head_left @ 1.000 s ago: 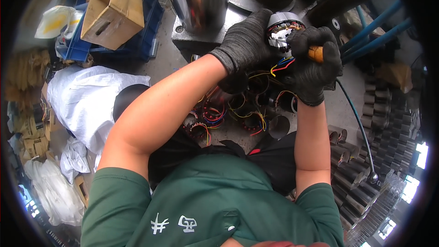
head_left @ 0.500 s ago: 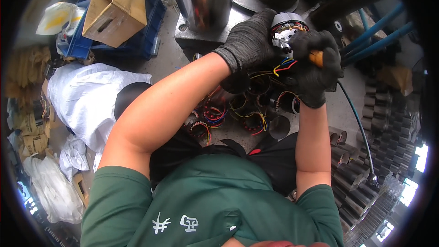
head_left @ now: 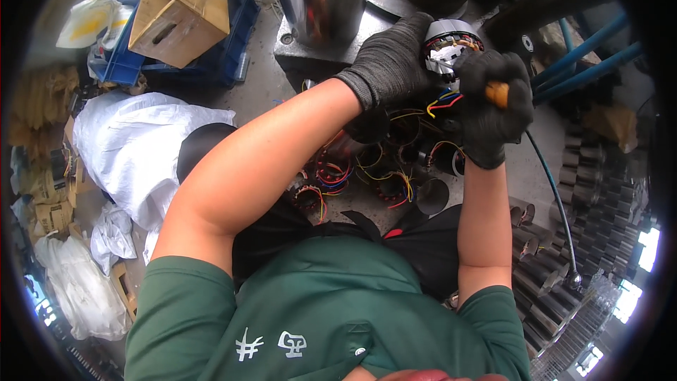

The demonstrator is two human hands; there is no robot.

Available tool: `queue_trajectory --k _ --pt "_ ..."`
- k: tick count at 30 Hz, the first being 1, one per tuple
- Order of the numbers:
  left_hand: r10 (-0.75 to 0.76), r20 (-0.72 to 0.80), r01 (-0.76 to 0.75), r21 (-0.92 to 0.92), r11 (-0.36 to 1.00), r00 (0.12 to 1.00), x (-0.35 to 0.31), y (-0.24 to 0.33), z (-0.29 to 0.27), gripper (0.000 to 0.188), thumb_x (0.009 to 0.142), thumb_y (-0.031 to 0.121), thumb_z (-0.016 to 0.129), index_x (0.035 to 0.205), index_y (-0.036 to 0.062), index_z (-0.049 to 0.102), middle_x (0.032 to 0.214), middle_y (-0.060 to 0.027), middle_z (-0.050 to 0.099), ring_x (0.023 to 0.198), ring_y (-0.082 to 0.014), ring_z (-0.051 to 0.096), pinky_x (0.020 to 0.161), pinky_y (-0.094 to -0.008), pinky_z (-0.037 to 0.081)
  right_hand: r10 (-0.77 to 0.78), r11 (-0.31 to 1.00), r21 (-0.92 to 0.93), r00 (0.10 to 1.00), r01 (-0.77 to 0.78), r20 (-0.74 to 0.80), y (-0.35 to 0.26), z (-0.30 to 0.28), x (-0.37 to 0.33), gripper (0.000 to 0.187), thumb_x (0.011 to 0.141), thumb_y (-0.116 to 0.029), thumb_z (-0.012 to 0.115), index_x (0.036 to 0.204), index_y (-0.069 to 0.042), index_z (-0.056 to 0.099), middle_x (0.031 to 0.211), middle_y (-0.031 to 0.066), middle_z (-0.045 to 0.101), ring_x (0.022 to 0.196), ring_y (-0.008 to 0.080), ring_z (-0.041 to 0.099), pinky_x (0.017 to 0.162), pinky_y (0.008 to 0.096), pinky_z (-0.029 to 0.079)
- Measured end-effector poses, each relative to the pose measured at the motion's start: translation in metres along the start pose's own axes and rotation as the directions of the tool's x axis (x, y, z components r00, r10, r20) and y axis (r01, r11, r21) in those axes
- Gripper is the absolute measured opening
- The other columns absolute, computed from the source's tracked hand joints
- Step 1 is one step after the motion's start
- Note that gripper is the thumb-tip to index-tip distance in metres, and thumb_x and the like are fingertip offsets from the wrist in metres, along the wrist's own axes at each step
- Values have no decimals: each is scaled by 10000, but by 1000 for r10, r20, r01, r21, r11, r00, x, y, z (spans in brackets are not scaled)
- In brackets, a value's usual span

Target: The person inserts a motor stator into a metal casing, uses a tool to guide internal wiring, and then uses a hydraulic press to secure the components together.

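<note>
My left hand (head_left: 396, 62), in a dark grey knit glove, is closed on the near-left side of a motor stator (head_left: 451, 27). The stator is a silvery ring with windings inside its open end, and blue, yellow and red wires (head_left: 446, 102) hang from it. My right hand (head_left: 493, 113), gloved too, is wrapped round an orange-yellow tool handle (head_left: 498, 94) at the stator's right rim. The tool's working end is hidden behind the fingers. Below both hands, several more wound stators (head_left: 330, 169) with coloured wires lie on the floor between my legs.
A shiny metal cylinder (head_left: 321, 7) stands on a metal block beyond my left hand. At the far left, a cardboard box (head_left: 180, 17) rests on blue crates (head_left: 236, 25). White sacks (head_left: 134, 141) lie left; stacked metal cylinders (head_left: 557, 268) and a dark cable (head_left: 553, 197) are right.
My right hand has turned slightly, so the handle's end points more toward me. The stator and both hands sit slightly farther right in the picture, with a slight view shift.
</note>
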State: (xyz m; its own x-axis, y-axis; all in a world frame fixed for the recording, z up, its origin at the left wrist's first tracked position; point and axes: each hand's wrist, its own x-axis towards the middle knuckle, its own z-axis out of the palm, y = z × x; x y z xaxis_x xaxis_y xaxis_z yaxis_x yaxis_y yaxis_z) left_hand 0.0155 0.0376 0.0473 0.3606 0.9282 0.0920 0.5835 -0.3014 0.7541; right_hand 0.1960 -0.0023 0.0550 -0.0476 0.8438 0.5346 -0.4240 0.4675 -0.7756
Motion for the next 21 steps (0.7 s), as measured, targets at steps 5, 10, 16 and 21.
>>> queue_trajectory --k 5,10,16,21 --pt "-23 -3 23 -18 1000 1000 3 -5 3 898 716 469 914 1379 29 495 1176 -249 714 1104 -360 724 966 -432 585 -67 983 176 997 59 44 -9 -1 4 428 986 -433 539 1036 -20 640 787 123 643 734 224 604 760 395 525" --pt "-60 49 63 -63 996 997 5 -2 0 954 684 498 933 1388 32 490 1215 -228 712 1145 -325 713 997 -412 575 -34 994 104 999 33 10 1 -9 3 419 998 -426 527 1064 -32 654 800 120 643 738 230 598 778 407 519" --pt "-70 48 73 -55 996 996 0 3 -6 949 666 499 938 1362 31 494 1190 -229 725 1119 -334 724 973 -427 585 -31 995 95 999 31 6 7 -5 -6 391 1008 -392 529 1102 -33 652 863 134 672 787 257 633 864 471 539" --pt "-114 85 116 -15 993 990 5 2 -11 1012 654 511 945 1409 30 472 1201 -246 719 1120 -346 722 979 -425 586 -99 993 54 991 104 -92 -4 2 0 406 985 -402 555 1077 -19 657 851 136 672 783 262 644 849 471 537"
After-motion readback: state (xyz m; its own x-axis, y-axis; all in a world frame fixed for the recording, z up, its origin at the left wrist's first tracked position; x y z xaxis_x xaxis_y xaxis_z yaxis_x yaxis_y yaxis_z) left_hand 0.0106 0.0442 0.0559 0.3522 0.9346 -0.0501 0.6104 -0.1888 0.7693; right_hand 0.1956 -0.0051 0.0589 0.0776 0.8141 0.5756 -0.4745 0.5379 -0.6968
